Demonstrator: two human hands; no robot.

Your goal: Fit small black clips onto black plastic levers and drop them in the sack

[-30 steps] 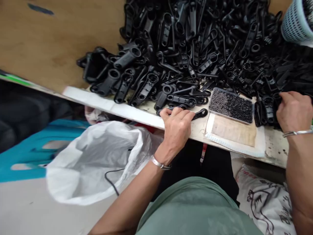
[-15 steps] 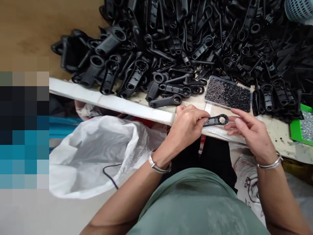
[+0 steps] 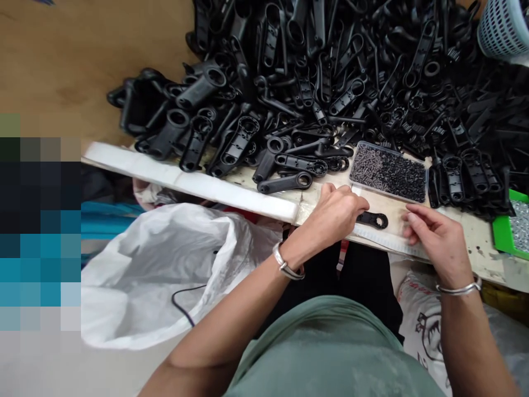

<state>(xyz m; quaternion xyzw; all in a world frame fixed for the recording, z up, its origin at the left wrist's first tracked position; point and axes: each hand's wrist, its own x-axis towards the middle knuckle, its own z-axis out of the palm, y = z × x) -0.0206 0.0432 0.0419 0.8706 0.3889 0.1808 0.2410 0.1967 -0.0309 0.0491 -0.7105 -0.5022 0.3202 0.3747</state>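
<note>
a: what is counted among the largest things?

b: one table [image 3: 475, 251] is seen, mostly covered by one heap [image 3: 309, 82] of black parts, too many to be counted. one white bag [image 3: 157, 270] is set, mouth open, beside the near edge.

a: and how are the two arms held?

b: the left arm is slanted up to the right, and the left hand [image 3: 336, 212] is held palm down over the near edge. the right arm is held nearly upright, and the right hand [image 3: 444, 237] is turned inward, well apart from the other.

a: which containers are seen?

b: one blue basket [image 3: 502, 30], one green tray [image 3: 500, 229] and one clear box [image 3: 386, 192].

a: how are the fingers set?

b: the left ones are clamped on one end of a single black handle [image 3: 374, 220], which is held in front of the box, its ringed end pointed right. the right ones are half curled, thumb near forefinger; whether anything is pinched there cannot be told.

a: and the smallest things?

b: two bracelets [image 3: 284, 263] are worn, one per wrist. the box is filled with tiny bits [image 3: 405, 177], grey and black, too small to be counted.
</note>
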